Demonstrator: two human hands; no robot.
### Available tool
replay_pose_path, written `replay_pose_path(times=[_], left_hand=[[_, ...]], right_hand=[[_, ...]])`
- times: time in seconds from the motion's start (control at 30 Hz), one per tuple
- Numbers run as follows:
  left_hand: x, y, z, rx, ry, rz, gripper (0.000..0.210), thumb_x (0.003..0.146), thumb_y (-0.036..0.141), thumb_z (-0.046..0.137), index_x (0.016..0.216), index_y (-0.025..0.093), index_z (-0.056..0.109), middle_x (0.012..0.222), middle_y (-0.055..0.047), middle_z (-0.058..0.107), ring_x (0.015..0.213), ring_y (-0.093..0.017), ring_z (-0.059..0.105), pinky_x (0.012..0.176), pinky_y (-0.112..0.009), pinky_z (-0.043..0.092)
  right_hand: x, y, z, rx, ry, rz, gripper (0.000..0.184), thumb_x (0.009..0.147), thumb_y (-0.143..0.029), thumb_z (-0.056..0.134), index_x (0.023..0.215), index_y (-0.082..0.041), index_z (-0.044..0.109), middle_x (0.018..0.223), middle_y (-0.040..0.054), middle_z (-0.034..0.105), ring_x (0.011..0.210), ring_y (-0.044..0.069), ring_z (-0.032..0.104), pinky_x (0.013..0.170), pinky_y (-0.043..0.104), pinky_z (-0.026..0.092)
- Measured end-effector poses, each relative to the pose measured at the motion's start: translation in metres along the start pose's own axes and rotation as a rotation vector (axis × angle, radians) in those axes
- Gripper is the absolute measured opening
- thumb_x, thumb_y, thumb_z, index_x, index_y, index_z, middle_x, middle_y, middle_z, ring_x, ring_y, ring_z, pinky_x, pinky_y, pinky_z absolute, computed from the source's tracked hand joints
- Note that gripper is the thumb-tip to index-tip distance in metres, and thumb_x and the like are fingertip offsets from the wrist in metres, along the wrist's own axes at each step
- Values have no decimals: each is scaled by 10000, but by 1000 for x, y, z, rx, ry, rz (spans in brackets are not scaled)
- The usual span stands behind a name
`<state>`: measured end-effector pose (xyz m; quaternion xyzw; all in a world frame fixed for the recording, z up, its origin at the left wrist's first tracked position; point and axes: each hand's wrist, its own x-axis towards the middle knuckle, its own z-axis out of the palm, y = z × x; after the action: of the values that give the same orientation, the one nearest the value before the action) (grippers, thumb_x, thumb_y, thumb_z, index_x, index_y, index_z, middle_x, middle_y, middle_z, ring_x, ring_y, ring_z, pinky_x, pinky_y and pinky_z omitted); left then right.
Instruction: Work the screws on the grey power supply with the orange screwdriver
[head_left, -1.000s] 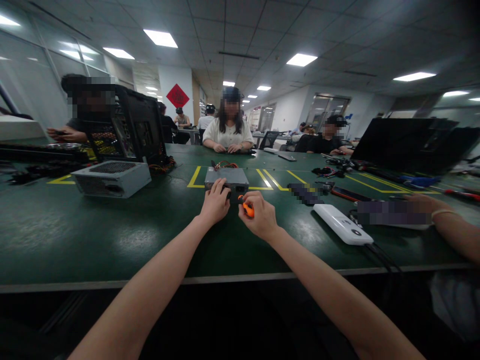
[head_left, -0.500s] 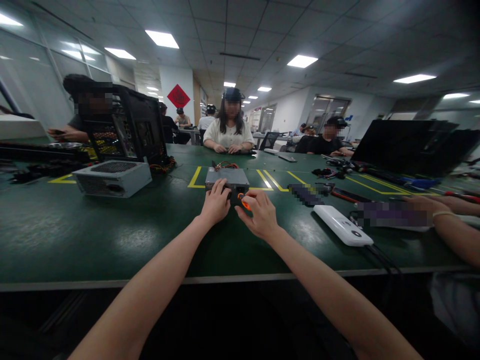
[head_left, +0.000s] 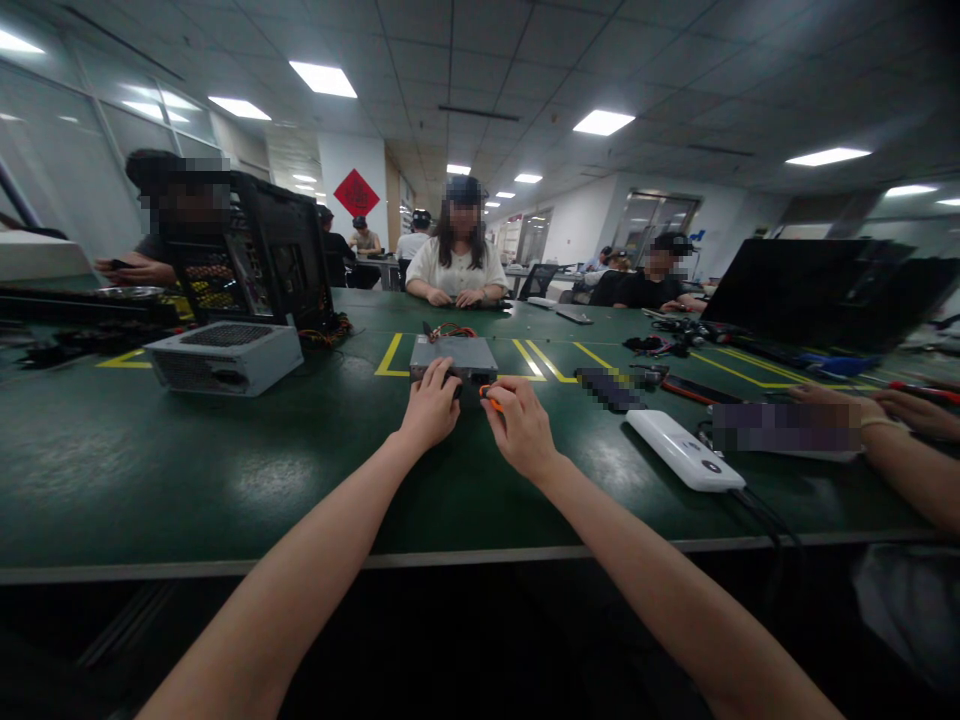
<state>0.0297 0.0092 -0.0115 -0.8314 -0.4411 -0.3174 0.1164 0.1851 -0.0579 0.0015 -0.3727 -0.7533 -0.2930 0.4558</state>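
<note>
A flat grey power supply unit (head_left: 459,352) with a bundle of coloured wires at its back lies on the green table in front of me. My left hand (head_left: 431,405) grips its near left side, fingers over the top edge. Beside that thumb a small black part shows, its kind unclear. Just right of it, my right hand (head_left: 521,425) pinches a small orange-and-black tool (head_left: 490,398) near the unit's front right corner. The fingers hide most of this tool, so its tip cannot be made out.
Left of me stands a larger grey power supply (head_left: 225,357), with an open black computer case (head_left: 274,250) behind it. To the right lie a white power strip (head_left: 682,450), a phone-like slab (head_left: 611,390) and cables. Across the table sits a person (head_left: 459,265); another's hands (head_left: 874,415) are at right.
My right thumb and fingers have closed together around the orange-and-black tool, which has turned slightly. My left hand and the power supply unit have stayed in place.
</note>
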Motion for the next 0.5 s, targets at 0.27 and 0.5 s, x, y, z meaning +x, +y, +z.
replay_pose_path(times=[0.27,0.5], left_hand=[[0,0,-1,-15,3,7,295,783,154,454,1067,175,529,1417,-125,317,1345,-266,214,936,-465,420],[0,1,-1,-40,-1,-3,314,778,145,458,1082,183,526,1424,-120,306,1345,-270,209,951,-477,404]], right_hand=[[-2,2,0,14,-10,12,210,835,-190,489,1033,-231,430,1027,92,484,955,202,529,756,347,523],[-2,1,1,93,17,45,298,824,-129,444,1102,-229,399,1056,101,481,983,198,526,712,324,536]])
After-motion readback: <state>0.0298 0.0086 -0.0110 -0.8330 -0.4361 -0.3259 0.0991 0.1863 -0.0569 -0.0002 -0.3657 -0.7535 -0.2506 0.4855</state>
